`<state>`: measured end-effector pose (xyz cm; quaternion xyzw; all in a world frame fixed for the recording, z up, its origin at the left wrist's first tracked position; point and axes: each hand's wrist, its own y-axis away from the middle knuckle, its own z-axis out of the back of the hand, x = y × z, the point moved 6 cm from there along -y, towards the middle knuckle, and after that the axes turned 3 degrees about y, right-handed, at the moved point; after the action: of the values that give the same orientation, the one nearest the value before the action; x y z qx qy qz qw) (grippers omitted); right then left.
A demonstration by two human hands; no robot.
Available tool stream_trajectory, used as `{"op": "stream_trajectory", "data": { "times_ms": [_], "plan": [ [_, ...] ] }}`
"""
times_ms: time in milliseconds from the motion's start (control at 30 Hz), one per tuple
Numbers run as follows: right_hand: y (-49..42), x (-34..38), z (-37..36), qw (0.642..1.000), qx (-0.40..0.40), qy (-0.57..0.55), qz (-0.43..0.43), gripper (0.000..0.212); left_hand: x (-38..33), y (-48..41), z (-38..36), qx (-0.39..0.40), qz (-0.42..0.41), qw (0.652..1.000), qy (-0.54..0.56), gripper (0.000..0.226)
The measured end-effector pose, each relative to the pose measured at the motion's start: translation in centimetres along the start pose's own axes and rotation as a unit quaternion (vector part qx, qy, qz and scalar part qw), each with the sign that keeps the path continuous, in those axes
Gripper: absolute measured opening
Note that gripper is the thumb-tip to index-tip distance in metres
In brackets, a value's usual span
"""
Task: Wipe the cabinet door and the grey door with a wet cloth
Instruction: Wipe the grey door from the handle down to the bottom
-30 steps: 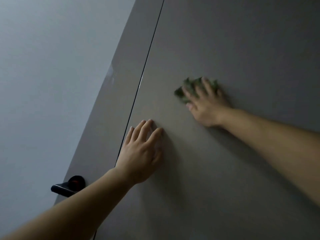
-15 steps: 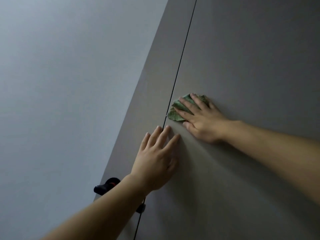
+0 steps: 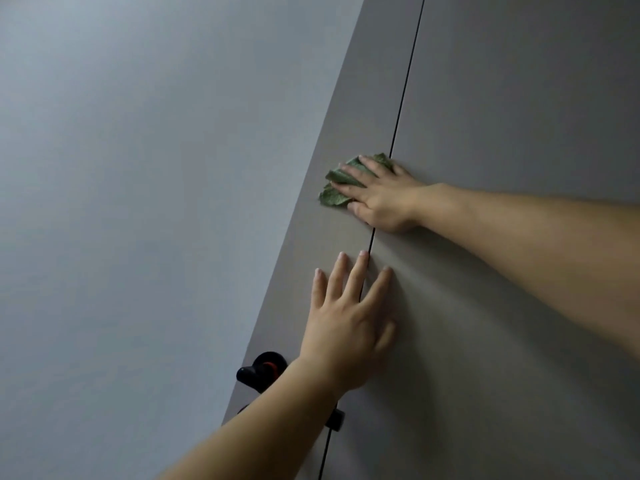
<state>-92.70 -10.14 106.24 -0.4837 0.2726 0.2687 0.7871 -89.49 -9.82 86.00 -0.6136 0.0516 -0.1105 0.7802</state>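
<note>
Sliding left, the cloth (image 3: 336, 190) now crosses the seam (image 3: 406, 95) toward the left edge of the door (image 3: 519, 133), pressed under the flat right hand (image 3: 382, 199), left hand (image 3: 346, 327) bracing open-palmed below; overlapping, firm strokes suit.

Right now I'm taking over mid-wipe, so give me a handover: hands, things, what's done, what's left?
Left hand: open, flat on the matte grey door, fingers across the thin dark vertical seam.
Right hand: open, straight fingers pressing the crumpled green cloth onto the narrow strip left of that seam.
Black lever handle: low, by the left forearm.
Done: wiping under way; no wet marks show how much.
Left: likely the rest of this surface; nothing else of the job is in view.
</note>
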Motion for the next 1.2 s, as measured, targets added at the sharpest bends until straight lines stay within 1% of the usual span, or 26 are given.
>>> {"op": "stream_trajectory", "data": {
  "times_ms": [100,133,200,267,333,433,500,567,600,633,667,700,767,800,833,867,933,967,1000,1033,1133,1167,1200],
  "plan": [
    [-2.0,0.8,1.0,0.998,-0.016,-0.009,-0.061,0.058,-0.1,0.1,0.0,-0.002,-0.003,1.000,0.003,0.071],
    [-2.5,1.9,1.1,0.999,-0.014,-0.012,-0.051,0.058,-0.1,0.1,0.0,0.003,-0.006,1.000,0.004,0.071],
    [-2.7,4.4,0.7,1.000,0.003,-0.019,0.009,0.056,-0.1,0.1,0.0,0.011,-0.006,1.000,0.007,0.070],
    [-2.0,4.9,0.2,0.998,0.018,-0.006,0.062,0.055,0.1,0.1,0.1,0.008,-0.002,1.000,0.002,0.071],
    [-0.5,2.7,0.2,0.997,0.022,0.006,0.071,0.054,0.1,0.1,0.1,0.013,-0.001,1.000,-0.001,0.073],
    [3.1,-2.9,0.0,1.000,0.006,-0.013,-0.005,0.055,0.2,0.2,0.2,0.019,0.001,1.000,0.009,0.076],
    [6.7,-4.3,-1.2,0.999,0.012,-0.016,-0.027,0.056,0.2,0.1,0.2,0.012,0.001,1.000,0.013,0.075],
    [10.6,-3.1,-3.3,0.999,0.033,0.005,0.020,0.060,0.2,0.1,0.2,0.004,0.001,1.000,0.018,0.074],
    [12.2,-2.7,-4.2,0.998,0.048,0.021,0.048,0.065,0.2,0.2,0.2,0.005,0.003,1.000,0.022,0.075],
    [13.2,-3.0,-4.7,0.996,0.054,0.030,0.065,0.070,0.1,0.2,0.2,0.008,0.004,1.000,0.024,0.075],
    [13.8,-4.0,-4.6,0.996,0.053,0.030,0.062,0.073,0.1,0.3,0.2,0.015,0.004,1.000,0.022,0.075],
    [13.9,-5.3,-4.1,0.998,0.044,0.023,0.035,0.072,0.0,0.4,0.2,0.022,0.006,1.000,0.016,0.074],
    [13.9,-8.3,-3.1,0.998,0.025,-0.003,-0.057,0.067,-0.1,0.6,0.3,0.034,0.015,0.999,0.008,0.072],
    [14.3,-8.8,-3.0,0.996,0.018,-0.012,-0.087,0.067,-0.3,0.6,0.4,0.038,0.021,0.999,0.007,0.072],
    [15.1,-8.5,-3.4,0.995,0.015,-0.013,-0.095,0.071,-0.7,0.6,0.4,0.041,0.029,0.999,0.007,0.072],
    [16.3,-7.5,-4.2,0.997,0.015,-0.009,-0.078,0.074,-1.2,0.6,0.4,0.044,0.038,0.998,0.010,0.072],
    [19.1,-5.7,-6.2,0.999,0.034,0.012,-0.017,0.073,-2.5,0.7,0.3,0.048,0.051,0.997,0.024,0.071],
    [20.1,-6.0,-6.5,0.999,0.040,0.014,0.001,0.072,-3.4,0.8,0.1,0.051,0.051,0.997,0.029,0.071],
    [20.5,-7.1,-6.4,0.999,0.036,0.016,0.001,0.073,-4.3,0.9,-0.1,0.053,0.048,0.997,0.030,0.071],
    [20.5,-8.6,-5.9,0.999,0.034,0.019,-0.024,0.076,-5.2,1.0,-0.4,0.055,0.043,0.997,0.028,0.072],
    [20.4,-13.2,-4.6,0.987,-0.001,-0.014,-0.160,0.084,-7.5,1.4,-1.0,0.064,0.046,0.996,0.033,0.073],
    [20.8,-13.1,-4.7,0.984,-0.005,-0.019,-0.177,0.083,-8.1,1.5,-1.2,0.065,0.047,0.996,0.038,0.073],
    [21.5,-12.4,-5.4,0.986,-0.004,-0.015,-0.168,0.080,-8.6,1.8,-1.5,0.062,0.043,0.996,0.043,0.073]
  ]
}}
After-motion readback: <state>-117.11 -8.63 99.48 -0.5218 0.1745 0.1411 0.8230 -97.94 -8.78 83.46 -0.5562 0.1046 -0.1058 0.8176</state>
